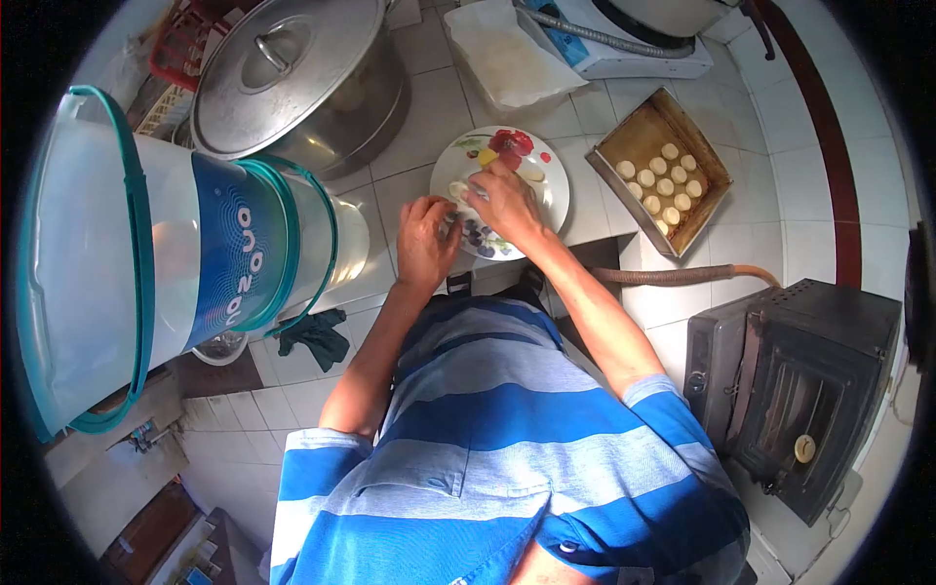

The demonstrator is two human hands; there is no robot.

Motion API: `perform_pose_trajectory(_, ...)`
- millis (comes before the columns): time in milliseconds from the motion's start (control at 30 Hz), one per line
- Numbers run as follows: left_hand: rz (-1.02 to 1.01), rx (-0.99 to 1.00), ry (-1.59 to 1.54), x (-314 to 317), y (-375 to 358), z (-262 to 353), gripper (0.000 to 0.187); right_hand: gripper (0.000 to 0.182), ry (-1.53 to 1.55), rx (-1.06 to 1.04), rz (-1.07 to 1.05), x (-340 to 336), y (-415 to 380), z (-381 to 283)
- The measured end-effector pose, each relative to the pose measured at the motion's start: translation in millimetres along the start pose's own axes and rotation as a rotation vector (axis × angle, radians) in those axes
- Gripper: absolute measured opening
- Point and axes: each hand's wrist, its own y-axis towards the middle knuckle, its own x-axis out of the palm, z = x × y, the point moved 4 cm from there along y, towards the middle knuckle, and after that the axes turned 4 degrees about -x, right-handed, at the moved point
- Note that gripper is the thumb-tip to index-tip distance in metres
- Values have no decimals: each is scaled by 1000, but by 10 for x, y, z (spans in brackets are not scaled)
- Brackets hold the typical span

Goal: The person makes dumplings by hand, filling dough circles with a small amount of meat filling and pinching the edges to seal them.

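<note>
A white plate (pixel 548 200) with red flower and dark berry patterns sits on the tiled counter in front of me. Small pale pieces of what looks like dough (pixel 458 189) lie on it. My right hand (pixel 507 203) reaches over the plate's middle, its fingers closed at one pale dough piece. Beside it, at the plate's left edge, my left hand (pixel 427 234) is curled with fingertips drawn together; what they hold, if anything, is too small to make out. A metal baking tin (pixel 710 210) to the right holds several round pale dough pieces in rows.
A large lidded pot (pixel 375 122) and a big plastic bucket (pixel 107 244) stand on the left. Behind the plate is a paper-covered container (pixel 512 58), beside a stove (pixel 643 66). A small oven (pixel 809 390) and a hose (pixel 673 276) are at right. A dark cloth (pixel 314 339) hangs at left.
</note>
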Motion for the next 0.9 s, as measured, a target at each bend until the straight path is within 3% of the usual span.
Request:
perform_pose_trajectory(267,92,63,36,275,175,3,42,10,15,-6,39,170,9,120)
perform_pose_trajectory(633,161,51,110,488,207,-198,22,12,238,-79,80,9,-116,145)
perform_pose_trajectory(767,115,24,150,497,269,-245,19,22,477,171,7,-121,-184,288)
perform_pose_trajectory(833,29,13,164,525,299,-285,30,28,670,340,-44,-269,-244,324)
perform_pose_trajectory(900,-10,-41,87,494,309,-276,37,28,671,315,-2,-442,-295,360)
